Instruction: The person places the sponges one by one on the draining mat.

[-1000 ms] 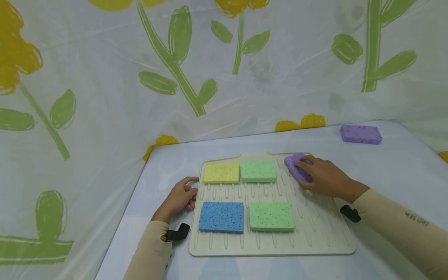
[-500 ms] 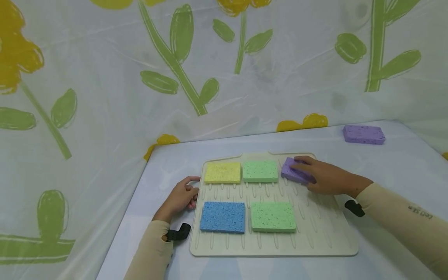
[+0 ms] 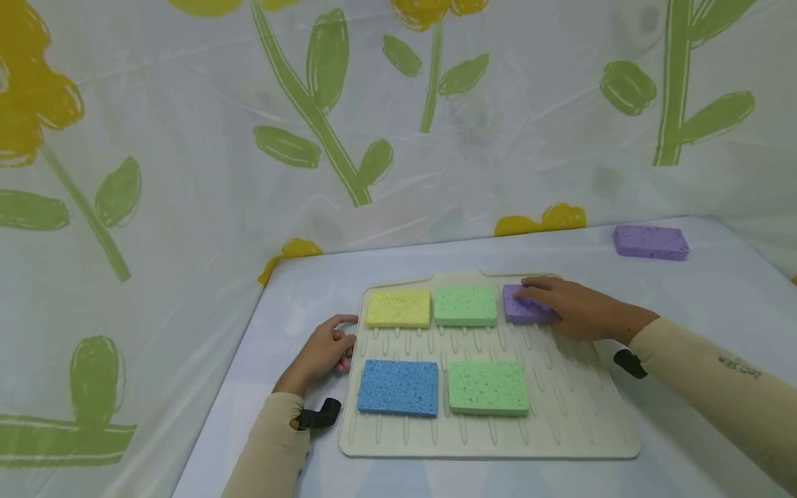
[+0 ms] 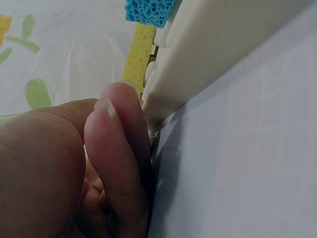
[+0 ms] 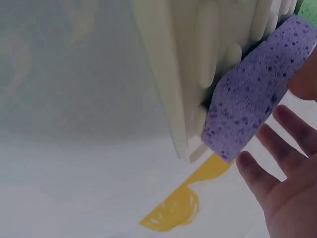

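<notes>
In the head view, a cream ribbed drying mat (image 3: 579, 429) lies on the table. My right hand (image 3: 575, 308) is over a purple speckled sponge (image 3: 521, 312) at the mat's back right. Its fingers reach across that sponge, mostly straight and spread in the right wrist view, with fingertips at or very near its surface (image 5: 252, 94). My left hand (image 3: 319, 353) rests beside the mat's left edge, fingers loosely bent, index finger extended to the edge. Also on the mat are a yellow sponge (image 3: 398, 308), two green sponges (image 3: 465, 306) and a blue sponge (image 3: 397, 388).
A second purple sponge (image 3: 651, 243) lies on the white table (image 3: 691, 297) near its back right corner. Behind the table hangs a white curtain (image 3: 498, 159) printed with flowers. The mat's front right part shows bare ribs.
The purple sponge under my right hand has turned from slanted to roughly in line with the back row. The right hand has shifted slightly with it. My left hand keeps its place.
</notes>
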{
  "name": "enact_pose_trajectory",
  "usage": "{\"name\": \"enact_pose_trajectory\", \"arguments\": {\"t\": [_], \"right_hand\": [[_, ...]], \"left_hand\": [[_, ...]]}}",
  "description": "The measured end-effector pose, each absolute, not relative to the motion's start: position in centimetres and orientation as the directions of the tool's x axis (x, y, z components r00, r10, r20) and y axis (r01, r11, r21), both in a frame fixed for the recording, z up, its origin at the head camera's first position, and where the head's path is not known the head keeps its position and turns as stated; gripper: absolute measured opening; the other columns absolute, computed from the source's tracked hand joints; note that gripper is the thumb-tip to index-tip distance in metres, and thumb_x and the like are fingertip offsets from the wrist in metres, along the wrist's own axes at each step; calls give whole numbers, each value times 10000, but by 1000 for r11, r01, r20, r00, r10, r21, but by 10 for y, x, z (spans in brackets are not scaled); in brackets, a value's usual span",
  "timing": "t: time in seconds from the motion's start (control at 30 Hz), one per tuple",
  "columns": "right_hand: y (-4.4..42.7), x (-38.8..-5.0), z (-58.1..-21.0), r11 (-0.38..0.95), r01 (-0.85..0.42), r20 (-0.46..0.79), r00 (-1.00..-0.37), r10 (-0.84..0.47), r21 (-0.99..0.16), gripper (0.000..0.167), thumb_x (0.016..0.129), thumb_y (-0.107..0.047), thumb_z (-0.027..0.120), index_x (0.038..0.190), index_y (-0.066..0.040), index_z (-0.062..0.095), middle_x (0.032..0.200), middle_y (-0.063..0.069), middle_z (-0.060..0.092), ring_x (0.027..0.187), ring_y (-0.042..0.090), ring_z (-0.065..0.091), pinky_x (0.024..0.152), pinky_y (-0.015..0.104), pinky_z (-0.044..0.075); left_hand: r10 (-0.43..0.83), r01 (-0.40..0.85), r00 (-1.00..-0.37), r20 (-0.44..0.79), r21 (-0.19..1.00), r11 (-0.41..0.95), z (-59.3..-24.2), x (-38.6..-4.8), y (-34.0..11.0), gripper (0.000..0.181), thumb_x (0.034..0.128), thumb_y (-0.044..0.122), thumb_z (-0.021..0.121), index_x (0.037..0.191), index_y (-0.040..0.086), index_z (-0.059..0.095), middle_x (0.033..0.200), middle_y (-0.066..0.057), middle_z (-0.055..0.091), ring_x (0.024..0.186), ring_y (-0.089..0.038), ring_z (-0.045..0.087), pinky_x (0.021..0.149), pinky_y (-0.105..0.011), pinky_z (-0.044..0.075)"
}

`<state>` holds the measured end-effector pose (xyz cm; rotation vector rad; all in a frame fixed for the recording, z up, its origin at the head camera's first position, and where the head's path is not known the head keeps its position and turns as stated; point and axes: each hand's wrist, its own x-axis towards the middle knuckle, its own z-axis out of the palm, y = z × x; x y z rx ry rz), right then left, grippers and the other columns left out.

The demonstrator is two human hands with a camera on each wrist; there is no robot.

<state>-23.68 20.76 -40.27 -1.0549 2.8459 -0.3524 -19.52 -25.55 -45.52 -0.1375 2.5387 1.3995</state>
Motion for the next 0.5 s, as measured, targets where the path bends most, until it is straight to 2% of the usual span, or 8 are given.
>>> {"name": "enact_pose_trajectory", "arguments": {"t": [0.17, 0.3, 0.5], "right_hand": [[217, -245, -397, 785, -564, 10, -814, -581, -257, 580, 878, -17, 610, 1441, -114, 509, 1493, 213, 461, 1370, 472, 422, 1082, 642, 378], [232, -254, -395, 815, -531, 37, -842, -539, -233, 531, 909, -58, 594, 1433, -63, 506, 1471, 252, 463, 1353, 492, 420, 1066, 661, 378], [261, -272, -399, 868, -457, 48, -888, -457, -193, 541, 909, -89, 618, 1428, -8, 489, 1435, 314, 462, 1306, 538, 430, 1038, 691, 374]], "left_hand": [[32, -188, -970, -242, 823, 536, -454, -196, -255, 464, 975, 139, 550, 1433, 192, 498, 731, -54, 570, 502, -145, 566, 490, -284, 493], [29, -191, -969, -245, 820, 539, -453, -197, -254, 457, 978, 146, 550, 1430, 191, 499, 726, -50, 569, 499, -146, 565, 487, -284, 495], [33, -181, -971, -237, 818, 546, -456, -195, -255, 461, 970, 124, 546, 1426, 180, 504, 699, -46, 557, 487, -150, 558, 471, -290, 489]]}}
